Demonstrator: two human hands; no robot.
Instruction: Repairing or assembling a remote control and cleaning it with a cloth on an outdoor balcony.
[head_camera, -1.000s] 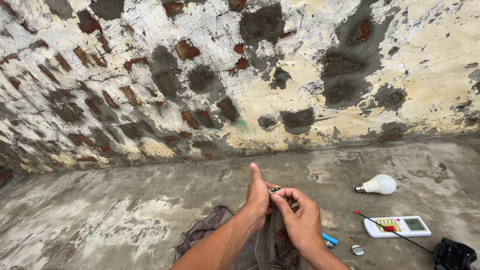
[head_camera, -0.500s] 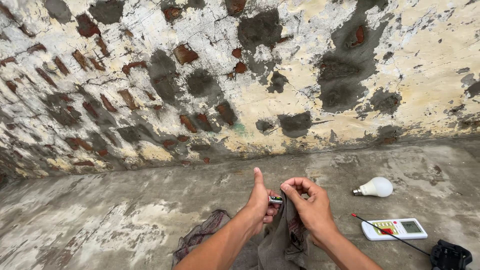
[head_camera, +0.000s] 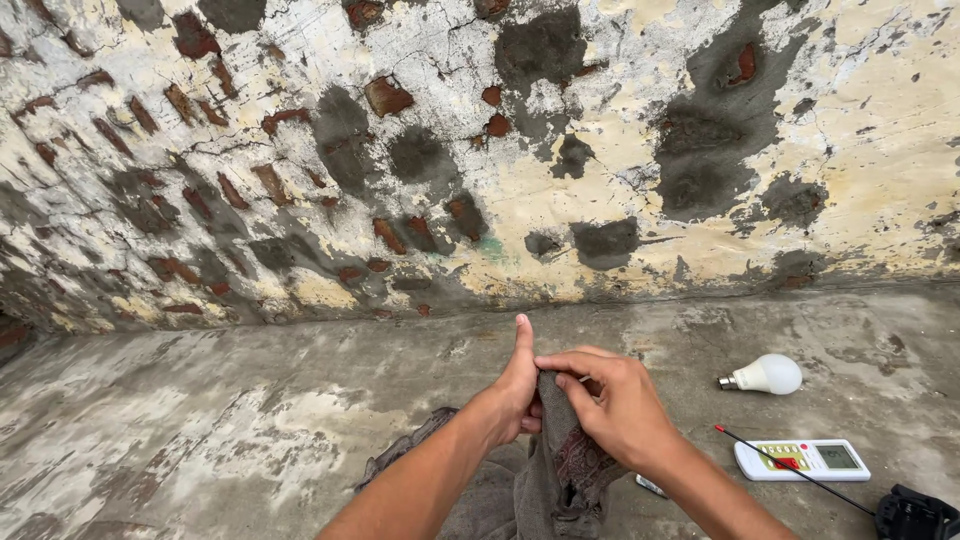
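Concrete floor | cloth (head_camera: 560, 470) hangs lengthwise downward | right hand (head_camera: 620, 405) pinches its top, left hand (head_camera: 515, 390) grips it

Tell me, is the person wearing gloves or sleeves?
No. Both arms are bare as far as the picture shows, with no sleeves. The left hand and right hand are bare too: no gloves, rings, watch or bands visible.

White handheld meter (head_camera: 802, 459) on the floor, small greyish screen (head_camera: 838, 456), seemingly rectangular.
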